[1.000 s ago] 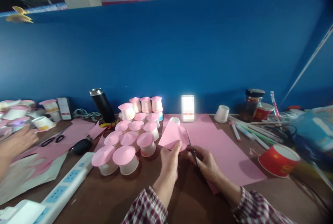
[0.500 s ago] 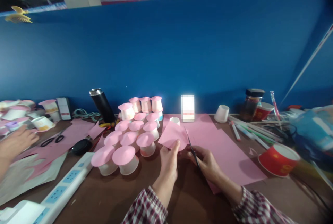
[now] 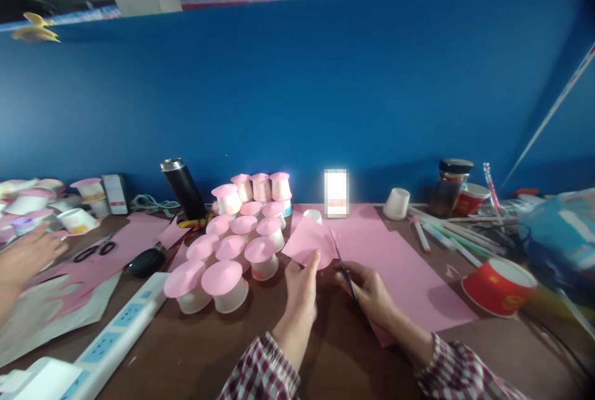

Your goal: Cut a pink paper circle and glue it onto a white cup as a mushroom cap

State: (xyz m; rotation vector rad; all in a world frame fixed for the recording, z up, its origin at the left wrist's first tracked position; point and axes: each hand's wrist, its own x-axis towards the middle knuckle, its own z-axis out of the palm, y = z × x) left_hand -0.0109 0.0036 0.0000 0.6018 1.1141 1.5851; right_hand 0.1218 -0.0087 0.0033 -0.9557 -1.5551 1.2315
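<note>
**Pink cutout and scissors, mid-worktop**

Left hand [image 3: 301, 285] pinching lower edge of pink cutout [image 3: 309, 242], raised just above worktop [image 3: 195, 350]. Right hand [image 3: 369, 291] closed round scissors [image 3: 343, 266]; handles hidden in fist, blades just beside cutout's right edge, gap between blades too thin to judge. Small cup [image 3: 313, 216] partly hidden behind cutout. Pink sheet [image 3: 400, 263] flat beneath right hand. Pink-capped cups [image 3: 232, 245] clustered just left. Another person's hand [image 3: 25, 257] blurred, cut off at left edge.
</note>
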